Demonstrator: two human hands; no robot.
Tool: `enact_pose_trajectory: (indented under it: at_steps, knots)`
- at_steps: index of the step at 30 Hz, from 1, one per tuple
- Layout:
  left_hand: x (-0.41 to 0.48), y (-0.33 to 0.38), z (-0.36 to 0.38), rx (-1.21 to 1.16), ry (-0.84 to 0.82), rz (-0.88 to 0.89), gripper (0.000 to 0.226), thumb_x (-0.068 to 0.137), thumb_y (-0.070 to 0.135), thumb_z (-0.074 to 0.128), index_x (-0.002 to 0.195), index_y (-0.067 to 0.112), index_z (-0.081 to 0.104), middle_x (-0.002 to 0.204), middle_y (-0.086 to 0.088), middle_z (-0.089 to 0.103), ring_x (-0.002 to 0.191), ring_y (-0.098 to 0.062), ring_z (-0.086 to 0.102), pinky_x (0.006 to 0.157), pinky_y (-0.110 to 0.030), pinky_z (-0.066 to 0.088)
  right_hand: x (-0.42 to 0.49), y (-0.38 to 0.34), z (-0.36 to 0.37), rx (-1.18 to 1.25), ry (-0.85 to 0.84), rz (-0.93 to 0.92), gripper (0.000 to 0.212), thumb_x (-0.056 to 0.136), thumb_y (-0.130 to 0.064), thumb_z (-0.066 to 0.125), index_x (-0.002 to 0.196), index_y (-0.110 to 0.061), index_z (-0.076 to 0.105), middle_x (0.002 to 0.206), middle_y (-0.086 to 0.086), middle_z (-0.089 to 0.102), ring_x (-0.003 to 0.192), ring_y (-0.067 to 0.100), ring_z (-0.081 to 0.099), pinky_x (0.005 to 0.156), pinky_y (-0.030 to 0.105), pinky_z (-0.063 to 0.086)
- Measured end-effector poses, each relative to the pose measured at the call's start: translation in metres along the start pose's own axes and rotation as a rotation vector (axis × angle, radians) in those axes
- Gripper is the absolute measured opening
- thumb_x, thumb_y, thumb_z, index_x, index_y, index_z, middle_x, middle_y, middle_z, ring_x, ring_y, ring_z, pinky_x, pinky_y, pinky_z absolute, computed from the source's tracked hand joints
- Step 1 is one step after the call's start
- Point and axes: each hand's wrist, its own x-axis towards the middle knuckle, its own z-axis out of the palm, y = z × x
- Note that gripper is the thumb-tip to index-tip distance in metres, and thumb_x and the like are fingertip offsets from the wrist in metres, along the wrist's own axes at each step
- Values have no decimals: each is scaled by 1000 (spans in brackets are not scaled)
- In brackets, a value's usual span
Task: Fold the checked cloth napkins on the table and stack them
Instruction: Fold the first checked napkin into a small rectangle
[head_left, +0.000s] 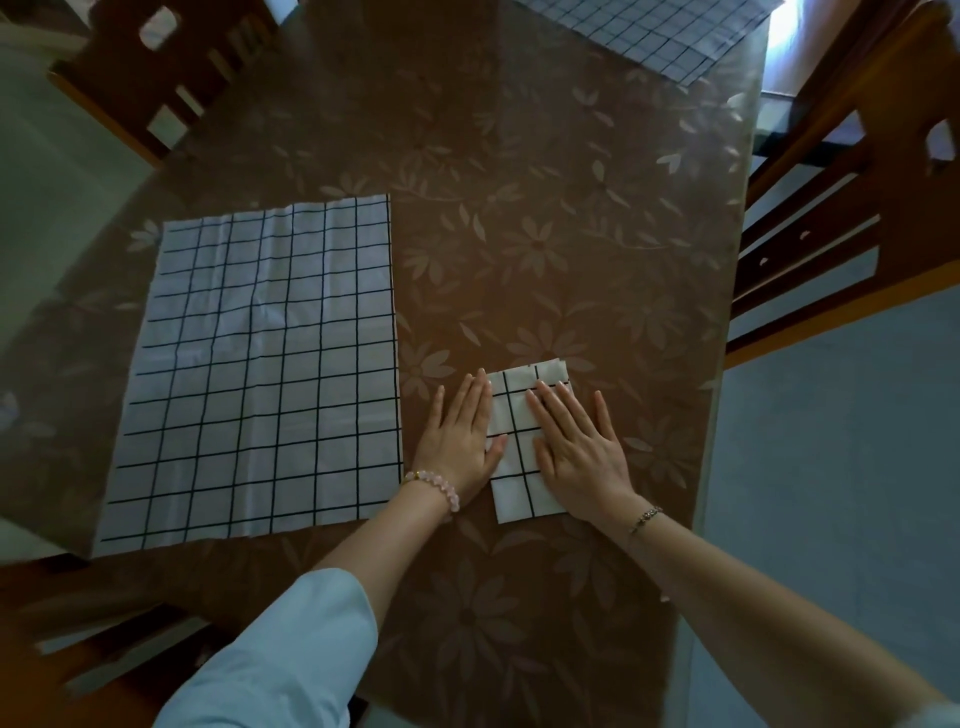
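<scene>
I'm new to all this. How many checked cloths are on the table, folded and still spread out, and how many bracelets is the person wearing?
Folded white black-checked cloth napkin: 1
Unfolded white black-checked cloth napkins, near left and far right: 2
Bracelets, pink bead and thin chain: 2
Total: 5

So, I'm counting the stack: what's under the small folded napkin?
Only the flowered table cover shows around the folded napkin. The right hand lies flat on it, the left hand at its edge; whatever is directly beneath is covered.
</scene>
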Motion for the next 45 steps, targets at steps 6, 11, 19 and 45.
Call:
enact_pose_trajectory:
  at_steps: [6,11,19,45]
  knots:
    - [-14,-2,-24,-318,103,-154,62,95,46,18,140,23,-18,149,5,-23,136,-10,-25,113,-47,-12,-11,-1,-29,238,157,2,52,99,-34,21,149,-23,10,156,-2,9,144,14,1,117,41,-4]
    - [-65,20,-17,-303,267,56,65,85,47,33,141,14,30,147,-1,35,137,-16,28,111,-44,20,-54,9,-37,246,149,-145,50,92,-34,42,139,-18,39,145,-2,40,139,15,26,115,49,17]
    - [-80,27,7,-67,227,172,69,68,46,69,126,12,53,121,-3,60,113,-19,56,96,-41,46,-79,29,-31,27,8,-220,51,82,-39,42,127,-20,54,131,-2,55,124,19,48,106,51,34]
    - [-160,37,46,-43,450,468,37,68,24,61,102,13,55,114,-6,64,113,-22,58,98,-46,44,-164,6,-14,299,14,-261,28,84,-22,43,96,-22,68,128,-3,58,128,16,45,107,53,31]
